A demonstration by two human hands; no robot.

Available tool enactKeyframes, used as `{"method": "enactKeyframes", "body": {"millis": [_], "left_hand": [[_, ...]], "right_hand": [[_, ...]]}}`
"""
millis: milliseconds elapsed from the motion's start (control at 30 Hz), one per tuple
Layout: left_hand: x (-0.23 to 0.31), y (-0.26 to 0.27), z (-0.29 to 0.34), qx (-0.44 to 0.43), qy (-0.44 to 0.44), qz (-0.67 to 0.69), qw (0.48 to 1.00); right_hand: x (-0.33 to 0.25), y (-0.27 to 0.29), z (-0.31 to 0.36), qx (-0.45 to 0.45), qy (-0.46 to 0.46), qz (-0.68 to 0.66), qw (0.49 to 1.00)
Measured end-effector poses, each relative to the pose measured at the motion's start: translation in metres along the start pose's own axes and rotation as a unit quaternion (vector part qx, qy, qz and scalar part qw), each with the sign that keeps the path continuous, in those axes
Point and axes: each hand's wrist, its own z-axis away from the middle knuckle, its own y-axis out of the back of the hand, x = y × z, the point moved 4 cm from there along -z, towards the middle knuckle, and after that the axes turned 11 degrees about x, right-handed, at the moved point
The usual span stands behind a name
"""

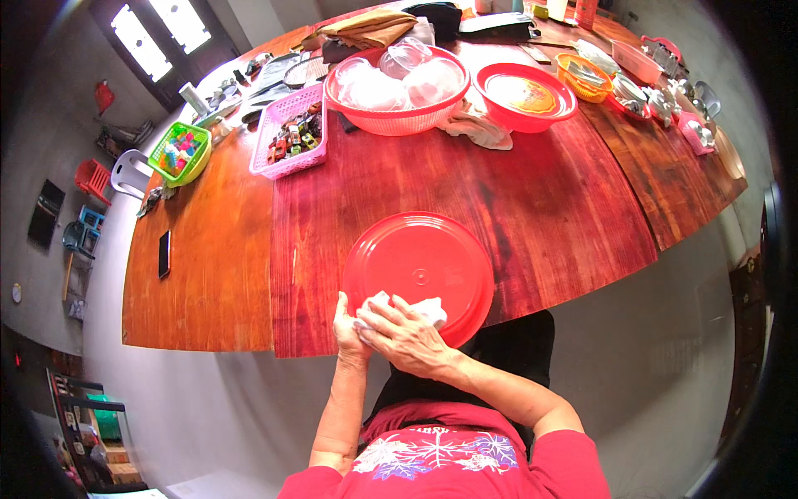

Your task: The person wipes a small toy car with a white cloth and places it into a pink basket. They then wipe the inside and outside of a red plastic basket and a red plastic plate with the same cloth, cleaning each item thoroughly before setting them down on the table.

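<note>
A round, shiny red plastic lid or shallow basin (424,241) with a small ring at its centre is at the near edge of the table, in front of my body. My left hand (351,334) holds its near left rim, thumb up; the other fingers are mostly hidden. Across the near part of the red surface, my right hand (407,339) presses a crumpled white cloth (431,311). Its fingers are bent over the cloth and reach close to my left hand.
Farther back stand a pink basket of small bottles (295,137), a red colander of clear plastic containers (395,112) and a red basin (528,100). A green basket (181,154) and a black phone (164,254) lie left. An orange basket (584,79) sits back right.
</note>
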Motion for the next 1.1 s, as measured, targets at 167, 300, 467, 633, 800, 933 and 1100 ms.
{"method": "enactKeyframes", "body": {"millis": [167, 300, 467, 633, 800, 933, 1100], "left_hand": [[-0.002, -0.024, 0.002, 0.118, -0.227, -0.214, 0.943], [0.007, 0.000, -0.013, 0.120, -0.256, -0.168, 0.944], [-0.002, -0.006, -0.017, 0.176, -0.250, -0.164, 0.938], [0.000, -0.005, -0.016, 0.185, -0.273, -0.179, 0.927], [-0.004, -0.016, -0.010, 0.184, -0.287, -0.196, 0.919], [-0.004, -0.013, -0.013, 0.180, -0.289, -0.202, 0.918], [-0.007, -0.011, -0.008, 0.158, -0.275, -0.207, 0.925]], "right_hand": [[0.034, -0.035, -0.054, 0.039, -0.046, -0.023, 0.998], [0.054, -0.047, -0.079, 0.021, -0.055, -0.028, 0.998], [0.129, -0.053, -0.081, -0.022, -0.224, 0.097, 0.970], [0.186, -0.034, -0.060, -0.028, -0.350, 0.107, 0.930], [0.191, -0.006, -0.026, 0.033, -0.385, 0.122, 0.914], [0.184, 0.021, 0.014, 0.082, -0.401, 0.201, 0.890], [0.155, 0.039, 0.063, 0.134, -0.432, 0.207, 0.868]]}}
